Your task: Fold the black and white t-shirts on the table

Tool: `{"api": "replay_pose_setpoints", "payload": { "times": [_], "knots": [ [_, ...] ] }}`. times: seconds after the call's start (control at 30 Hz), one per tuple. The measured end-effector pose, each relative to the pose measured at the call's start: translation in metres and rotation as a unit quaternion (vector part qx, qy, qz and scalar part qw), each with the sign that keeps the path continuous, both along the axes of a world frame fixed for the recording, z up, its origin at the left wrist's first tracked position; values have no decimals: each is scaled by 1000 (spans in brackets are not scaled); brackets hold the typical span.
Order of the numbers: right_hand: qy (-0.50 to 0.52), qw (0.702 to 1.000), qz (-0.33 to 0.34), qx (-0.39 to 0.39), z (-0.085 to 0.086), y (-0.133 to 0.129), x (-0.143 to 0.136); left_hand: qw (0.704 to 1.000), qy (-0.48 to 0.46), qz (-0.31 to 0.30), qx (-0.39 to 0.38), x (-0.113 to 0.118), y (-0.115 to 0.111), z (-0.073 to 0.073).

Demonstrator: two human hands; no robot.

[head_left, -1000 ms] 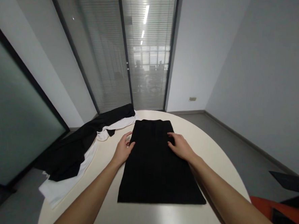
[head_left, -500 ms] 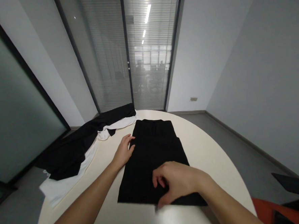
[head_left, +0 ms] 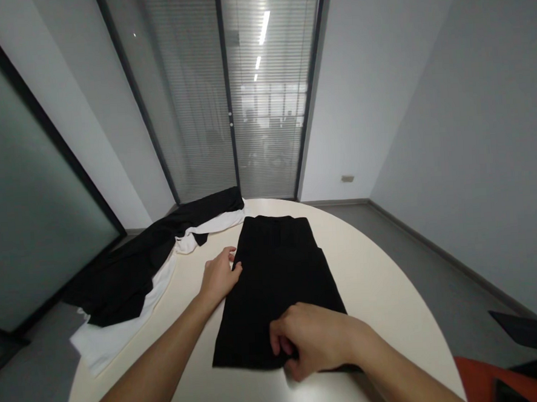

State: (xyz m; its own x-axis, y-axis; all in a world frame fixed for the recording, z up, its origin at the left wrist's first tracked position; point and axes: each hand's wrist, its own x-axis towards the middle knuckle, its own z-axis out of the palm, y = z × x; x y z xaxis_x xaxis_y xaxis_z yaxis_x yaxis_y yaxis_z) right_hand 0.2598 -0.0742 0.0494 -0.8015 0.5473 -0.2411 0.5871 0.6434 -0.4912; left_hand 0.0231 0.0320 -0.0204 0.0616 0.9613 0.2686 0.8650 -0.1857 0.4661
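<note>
A black garment (head_left: 277, 273) lies flat before me, narrower at its far end and wider at the near hem, shaped like a skirt. My right hand (head_left: 311, 338) is over the near hem, thumb and curled fingers closed on the cloth, which lifts slightly there. Part of the hem is hidden behind this hand. My left hand (head_left: 221, 273) rests at the garment's left side, with thumb and fingers apart and their tips at the cloth's edge.
Black clothing (head_left: 131, 270) and white clothing (head_left: 108, 344) lie heaped along the left rim of the round cream table (head_left: 383, 291). An orange chair (head_left: 484, 382) stands at the lower right. Glass panels with blinds (head_left: 273, 134) rise behind the table.
My right hand has moved slightly left and down, its thumb and fingers closing on the hem. My left fingers have drawn back slightly left to the garment's edge.
</note>
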Motion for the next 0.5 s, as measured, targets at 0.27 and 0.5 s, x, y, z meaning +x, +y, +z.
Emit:
{"api": "replay_pose_setpoints", "payload": {
  "times": [0.27,0.5],
  "knots": [
    [-4,996,18,-90,7,-2,-1,994,75,-20,-78,-4,-11,24],
    [-81,974,167,-126,11,-22,-22,953,155,-94,-241,-20,-34,60]
  ]
}}
